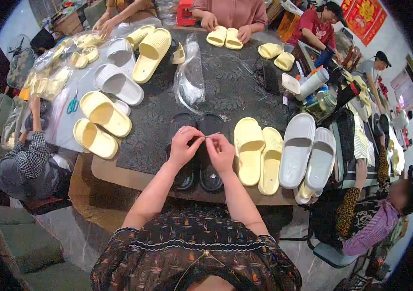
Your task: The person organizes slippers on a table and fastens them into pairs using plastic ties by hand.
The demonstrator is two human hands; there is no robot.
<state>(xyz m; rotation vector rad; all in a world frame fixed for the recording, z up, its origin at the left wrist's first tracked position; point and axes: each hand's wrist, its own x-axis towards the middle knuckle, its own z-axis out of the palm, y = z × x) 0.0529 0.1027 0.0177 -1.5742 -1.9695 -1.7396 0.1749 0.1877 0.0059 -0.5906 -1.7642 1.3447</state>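
Observation:
My left hand [185,144] and my right hand [221,153] meet at the fingertips over a pair of black slippers [211,178]. Thumb and forefinger are pinched on each side around something tiny and dark, too small to make out. The black slippers lie side by side at the near table edge, their straps partly hidden by my hands. Just right of my right hand is a pair of yellow slippers [249,151]. Beyond those lie grey slippers [297,151], with a small yellow slipper partly showing beneath.
Left on the dark table mat [143,145] are yellow slippers [104,114], grey slippers [119,83] and green scissors [72,106]. A clear plastic bag [189,82] lies ahead. Bottles [313,83] stand right. Several people work around, one holding small yellow slippers [225,37].

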